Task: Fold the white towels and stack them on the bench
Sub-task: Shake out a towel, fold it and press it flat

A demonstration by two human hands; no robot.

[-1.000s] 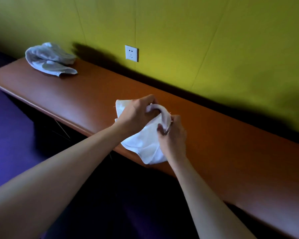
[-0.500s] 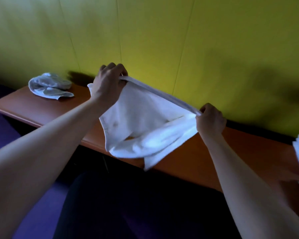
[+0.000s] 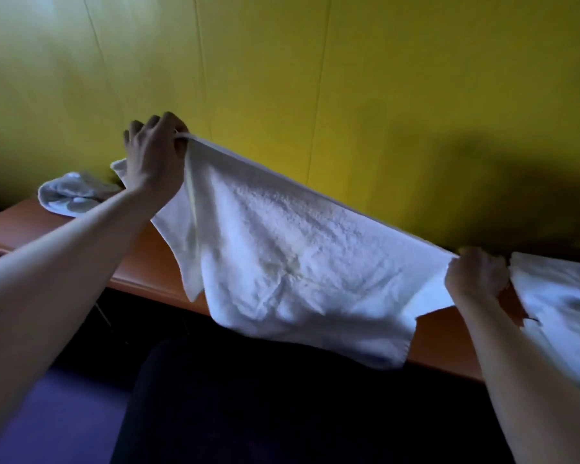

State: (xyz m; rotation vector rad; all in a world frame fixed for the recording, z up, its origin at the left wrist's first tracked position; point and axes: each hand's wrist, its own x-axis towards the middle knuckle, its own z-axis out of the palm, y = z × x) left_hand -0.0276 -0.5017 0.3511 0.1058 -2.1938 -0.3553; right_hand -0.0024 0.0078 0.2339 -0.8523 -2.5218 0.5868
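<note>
A white towel (image 3: 298, 262) hangs spread out in the air above the brown bench (image 3: 141, 262). My left hand (image 3: 154, 155) pinches its upper left corner, raised high near the wall. My right hand (image 3: 476, 276) grips the opposite top corner, lower and to the right. The top edge is pulled taut between both hands, and the cloth drapes down past the bench's front edge. A crumpled white towel (image 3: 67, 195) lies on the bench at the far left, partly behind my left arm. Another white towel (image 3: 559, 296) lies on the bench at the right edge.
A yellow panelled wall (image 3: 349, 95) runs right behind the bench. Dark floor (image 3: 64, 413) lies below the bench's front edge.
My hands have pulled further apart, stretching the bunched towel out flat between them. The view has shifted right, and more of the right-hand towel shows.
</note>
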